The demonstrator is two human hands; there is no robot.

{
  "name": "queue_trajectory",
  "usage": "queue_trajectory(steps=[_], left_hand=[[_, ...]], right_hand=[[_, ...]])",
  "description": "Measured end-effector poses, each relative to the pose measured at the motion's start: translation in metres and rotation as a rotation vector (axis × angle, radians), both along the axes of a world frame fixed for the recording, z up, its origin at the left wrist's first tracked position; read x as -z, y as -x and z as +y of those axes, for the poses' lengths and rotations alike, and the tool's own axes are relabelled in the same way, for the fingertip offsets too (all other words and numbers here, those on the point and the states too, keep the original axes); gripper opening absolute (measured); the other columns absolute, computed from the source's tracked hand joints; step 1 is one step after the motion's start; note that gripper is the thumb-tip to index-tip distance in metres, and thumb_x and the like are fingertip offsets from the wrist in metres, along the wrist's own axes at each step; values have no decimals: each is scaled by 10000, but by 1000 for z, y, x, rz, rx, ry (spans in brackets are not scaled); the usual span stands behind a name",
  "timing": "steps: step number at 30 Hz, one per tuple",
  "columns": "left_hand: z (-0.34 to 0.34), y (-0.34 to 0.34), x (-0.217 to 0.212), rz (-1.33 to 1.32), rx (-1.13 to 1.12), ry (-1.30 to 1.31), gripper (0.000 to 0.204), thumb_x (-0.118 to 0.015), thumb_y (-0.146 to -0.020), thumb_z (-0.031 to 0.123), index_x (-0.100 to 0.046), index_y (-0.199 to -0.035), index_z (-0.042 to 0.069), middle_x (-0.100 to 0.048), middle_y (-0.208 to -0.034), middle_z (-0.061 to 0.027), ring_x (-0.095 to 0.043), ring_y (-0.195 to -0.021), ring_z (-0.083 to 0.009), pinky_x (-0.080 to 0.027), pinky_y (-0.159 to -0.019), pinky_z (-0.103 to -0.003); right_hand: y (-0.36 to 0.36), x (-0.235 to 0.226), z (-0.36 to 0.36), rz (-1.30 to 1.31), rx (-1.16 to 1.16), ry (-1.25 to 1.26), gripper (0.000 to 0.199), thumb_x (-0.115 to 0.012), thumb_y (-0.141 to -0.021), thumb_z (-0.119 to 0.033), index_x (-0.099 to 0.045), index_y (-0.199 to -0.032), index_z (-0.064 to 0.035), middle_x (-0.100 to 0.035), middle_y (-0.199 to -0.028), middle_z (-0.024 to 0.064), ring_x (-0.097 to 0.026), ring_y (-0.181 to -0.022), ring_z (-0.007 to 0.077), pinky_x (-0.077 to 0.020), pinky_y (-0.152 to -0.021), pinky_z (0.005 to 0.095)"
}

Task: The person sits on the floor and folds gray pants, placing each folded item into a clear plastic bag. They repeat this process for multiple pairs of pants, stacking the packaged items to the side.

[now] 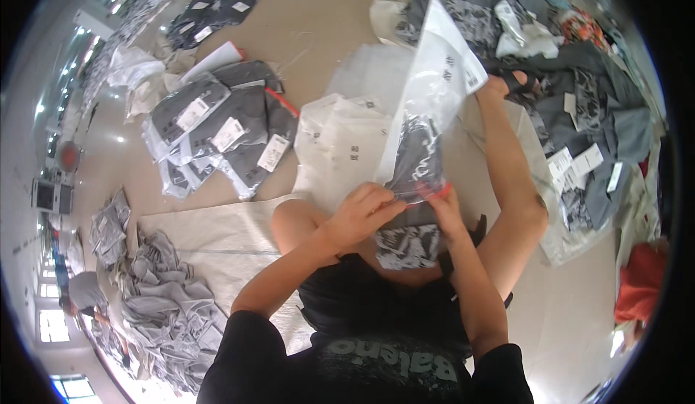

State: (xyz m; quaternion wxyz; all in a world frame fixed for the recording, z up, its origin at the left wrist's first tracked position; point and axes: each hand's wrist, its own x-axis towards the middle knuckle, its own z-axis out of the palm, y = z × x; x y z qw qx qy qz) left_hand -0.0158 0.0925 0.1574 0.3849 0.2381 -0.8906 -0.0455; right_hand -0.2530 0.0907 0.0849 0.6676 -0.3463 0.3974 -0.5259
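A clear plastic garment bag (436,78) stretches up and away from my lap, with a dark grey folded garment (418,150) in its lower part. My left hand (371,207) pinches the near left edge of this bag. At the near right corner my right hand (443,207) grips it, beside a red strip (434,191) along the edge. Below both hands, between my thighs, lies a grey garment with a black-and-white pattern (409,247). Just beyond the left hand are flat whitish plastic bags (340,140), stacked on the floor.
Bagged dark grey garments with white tags (217,132) are piled at the left. Loose grey clothes (163,295) heap at the lower left on pale sheeting (232,234). Tagged grey garments (601,114) spread at the right, past my leg. Another person (90,295) is at the far left.
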Motion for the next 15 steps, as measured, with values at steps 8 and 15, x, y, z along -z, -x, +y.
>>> queue_trajectory(steps=[8, 15], left_hand=[[-7, -20, 48, 119, -536, -554, 287, -629, -916, -46, -511, -1168, 23, -690, -887, -265, -668, -839, -516, -532, -698, -551], [46, 12, 86, 401, -394, -1001, 241, -604, -900, -3, -491, -1112, -4, -699, -939, -254, -709, -924, -386, -545, -785, -446]], right_hand=[[2, -19, 9, -132, -54, -332, 470, -747, -962, -253, -646, -1364, -33, -721, -1235, 69, -667, -1164, 180, -517, -1012, 326], [-22, 23, -15, 142, 313, -41, 256, -758, -989, -214, -704, -1151, -23, -725, -1061, 43, -668, -903, 138, -560, -846, 324]])
